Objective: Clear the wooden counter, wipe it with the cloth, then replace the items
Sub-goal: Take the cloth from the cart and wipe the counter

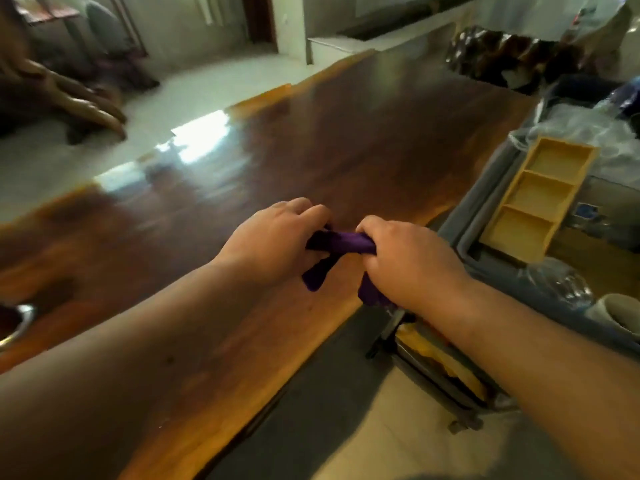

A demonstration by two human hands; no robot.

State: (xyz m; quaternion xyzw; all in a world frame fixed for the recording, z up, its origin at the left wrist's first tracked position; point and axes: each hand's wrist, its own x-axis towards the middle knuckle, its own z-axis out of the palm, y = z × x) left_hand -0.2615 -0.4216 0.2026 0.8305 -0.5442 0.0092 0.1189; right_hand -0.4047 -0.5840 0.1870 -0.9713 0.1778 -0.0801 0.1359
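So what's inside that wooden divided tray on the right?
The wooden tray has three compartments, and all three look empty. Its lower right corner runs behind clear plastic, so that corner's floor can't be checked.

Both hands, left hand and right hand, grip the cloth between them above the wooden counter, with a compartmented tray to the right and a metal bowl at the left edge.
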